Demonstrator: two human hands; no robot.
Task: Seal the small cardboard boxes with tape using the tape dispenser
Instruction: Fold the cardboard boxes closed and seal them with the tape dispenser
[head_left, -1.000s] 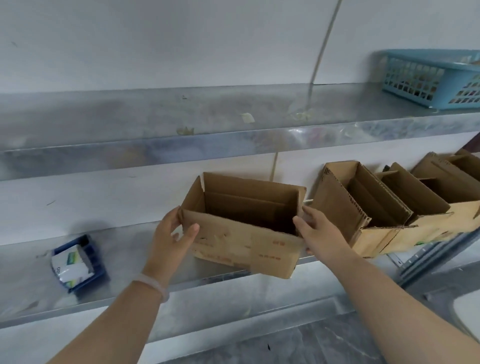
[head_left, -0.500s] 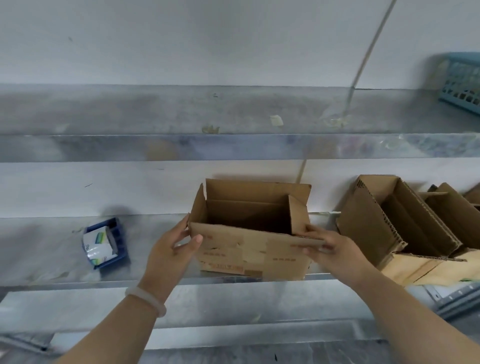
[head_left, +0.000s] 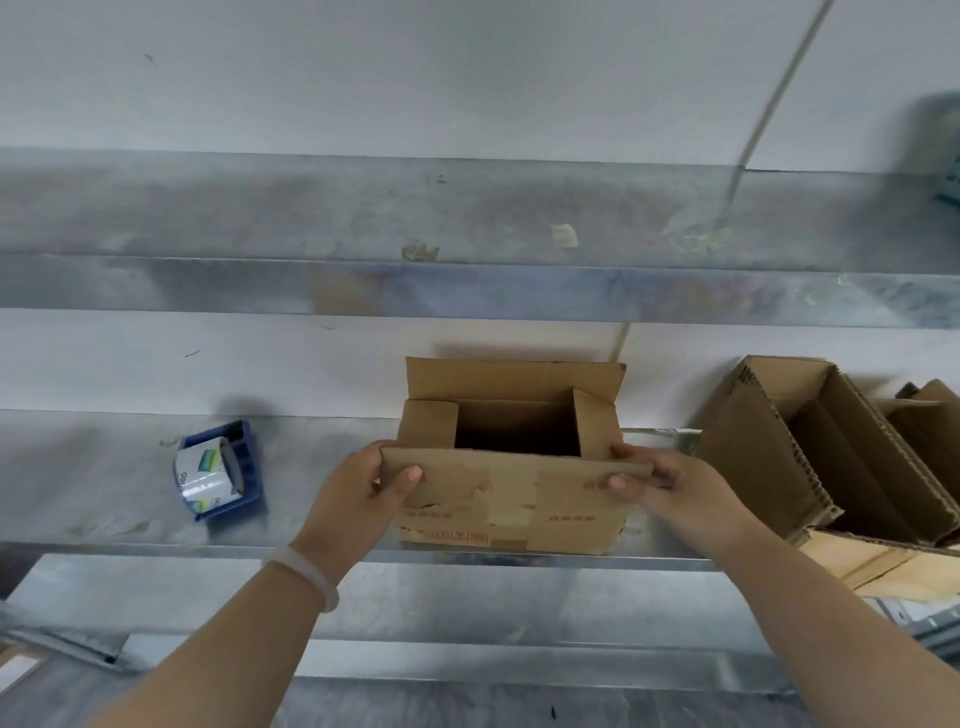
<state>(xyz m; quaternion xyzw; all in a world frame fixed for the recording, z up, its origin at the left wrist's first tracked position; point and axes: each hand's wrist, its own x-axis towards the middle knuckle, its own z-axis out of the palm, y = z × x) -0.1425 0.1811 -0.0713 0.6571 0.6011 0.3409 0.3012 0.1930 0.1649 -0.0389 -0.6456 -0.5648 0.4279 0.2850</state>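
The open brown cardboard box (head_left: 511, 499), tilted toward the person and overhanging the lower metal shelf (head_left: 311, 525) a second ago, now sits flat on it. Its short flaps, upright then, are folded inward over the opening. The right side flap (head_left: 595, 426) is already down half a second ago, the left side flap (head_left: 428, 423) only now.

The left hand (head_left: 358, 499), earlier cupping the box's left corner, now pinches the left end of the near long flap (head_left: 514, 478), thumb on its outer face. The right hand (head_left: 675, 493), earlier at the right wall, pinches that flap's right end.

The view swings left, so the light blue plastic basket (head_left: 948, 171) shrinks to a blurred sliver at the right edge.
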